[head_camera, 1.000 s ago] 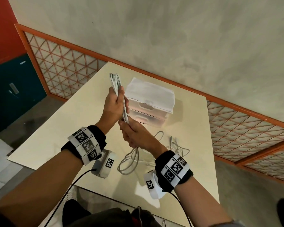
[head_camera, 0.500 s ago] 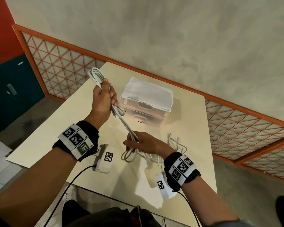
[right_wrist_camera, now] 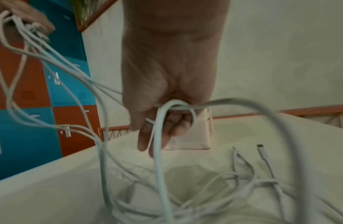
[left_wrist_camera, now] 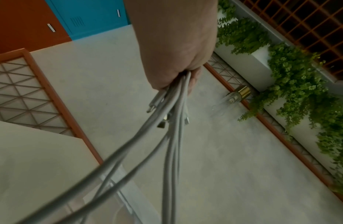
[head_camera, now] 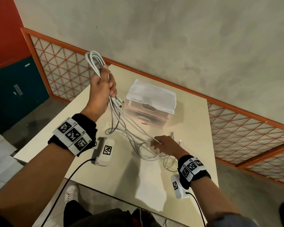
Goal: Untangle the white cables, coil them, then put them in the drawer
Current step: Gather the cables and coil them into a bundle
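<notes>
The left hand (head_camera: 103, 86) is gripping the bundled white cables (head_camera: 129, 128) above the table (head_camera: 192, 128); the right hand (head_camera: 166, 145) is pinching one strand. I judge untangling is going on; next, freeing that strand gently.

The head view looks steeply down from above onto the bench (head_camera: 192, 122), taking in both forearms and the floor beyond its far edge. The left wrist view sits close behind the left hand (left_wrist_camera: 178, 50), raised above the bench, looking along it past the white cables (left_wrist_camera: 172, 136) to the floor. The right wrist view hangs low over the bench (right_wrist_camera: 51, 189), close behind the right hand (right_wrist_camera: 166, 94), facing the drawer unit (right_wrist_camera: 193, 136) near the far edge; head and right wrist views share it
</notes>
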The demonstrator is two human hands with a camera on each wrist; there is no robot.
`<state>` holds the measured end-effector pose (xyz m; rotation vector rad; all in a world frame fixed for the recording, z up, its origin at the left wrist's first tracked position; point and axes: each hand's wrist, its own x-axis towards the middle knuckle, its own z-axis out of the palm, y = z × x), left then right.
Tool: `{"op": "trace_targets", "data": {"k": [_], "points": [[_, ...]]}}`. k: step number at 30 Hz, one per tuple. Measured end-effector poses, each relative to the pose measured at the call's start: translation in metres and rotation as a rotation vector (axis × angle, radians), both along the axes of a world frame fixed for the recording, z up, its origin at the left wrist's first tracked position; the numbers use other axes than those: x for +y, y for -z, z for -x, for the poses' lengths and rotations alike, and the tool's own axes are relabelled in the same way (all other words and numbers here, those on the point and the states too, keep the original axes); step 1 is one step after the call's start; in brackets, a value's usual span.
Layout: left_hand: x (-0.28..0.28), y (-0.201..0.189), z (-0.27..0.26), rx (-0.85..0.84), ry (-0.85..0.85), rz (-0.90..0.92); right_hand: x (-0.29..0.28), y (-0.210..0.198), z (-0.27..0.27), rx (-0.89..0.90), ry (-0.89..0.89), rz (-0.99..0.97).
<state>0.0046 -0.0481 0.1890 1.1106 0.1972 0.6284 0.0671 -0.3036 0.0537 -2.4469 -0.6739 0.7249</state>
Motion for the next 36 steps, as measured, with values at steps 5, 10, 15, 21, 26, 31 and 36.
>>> {"op": "trace_targets", "data": {"k": [5,10,15,21,26,31,36], "points": [[-0.008,0.0,0.001,-0.01,0.021,0.014,-0.009,0.013,-0.002,-0.196,0.101,-0.07],[-0.008,-0.01,0.004,-0.044,0.012,0.019,-0.018,0.004,-0.011,-0.164,0.291,-0.248],[-0.009,-0.01,0.005,-0.046,0.001,-0.008,-0.013,-0.003,-0.005,-0.148,0.313,-0.256],[0.001,-0.014,0.007,-0.072,-0.058,-0.058,-0.015,-0.013,0.007,0.151,0.306,-0.219],[0.003,-0.012,0.007,-0.072,-0.083,-0.079,-0.024,0.018,0.012,0.266,0.185,-0.14],[0.005,-0.011,0.006,-0.047,-0.091,-0.107,-0.026,0.013,0.009,0.324,0.566,-0.527],[0.017,-0.015,0.006,-0.048,-0.164,-0.087,-0.051,0.0,-0.007,0.13,0.631,-0.509]]}}
